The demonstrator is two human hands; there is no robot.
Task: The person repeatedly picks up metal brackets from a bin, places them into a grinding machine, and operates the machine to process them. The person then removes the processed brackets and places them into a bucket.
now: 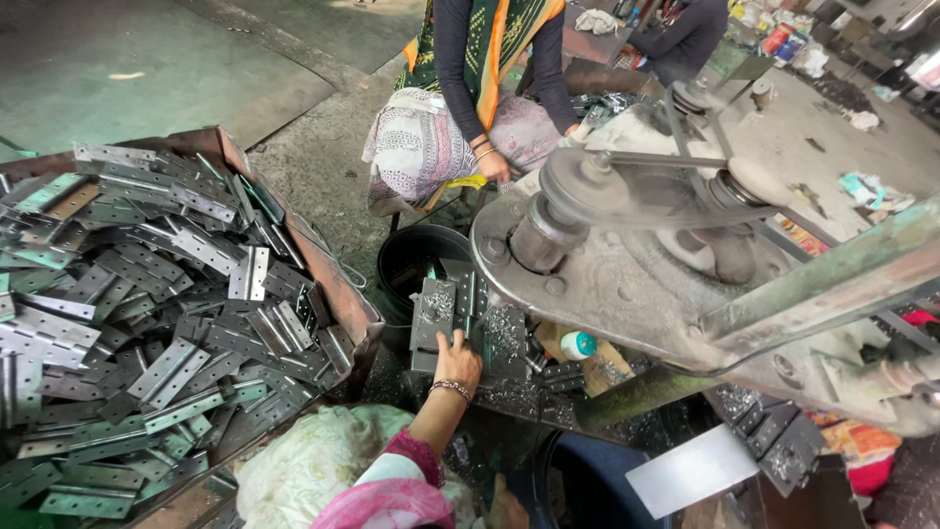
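Beside the belt-driven machine [627, 245], on its near left, the person's left hand [456, 360] reaches up from a pink sleeve and rests on a metal hinge plate [434, 312] lying on the machine's counter [519, 392]. Its fingers are curled down over the plate's lower edge, lightly closed on it; a beaded bracelet circles the wrist. Metal shavings are scattered on the plate and on the counter around it. The right hand [506, 509] shows only in part at the bottom edge, below the machine, and I cannot tell whether it is open or holds anything. Left of the machine, a rusty crate [338, 284] is heaped with grey hinges [166, 323]. A black bucket [416, 260] stands between crate and machine. Behind the machine, another person sits, one hand [494, 167] near the pulley.
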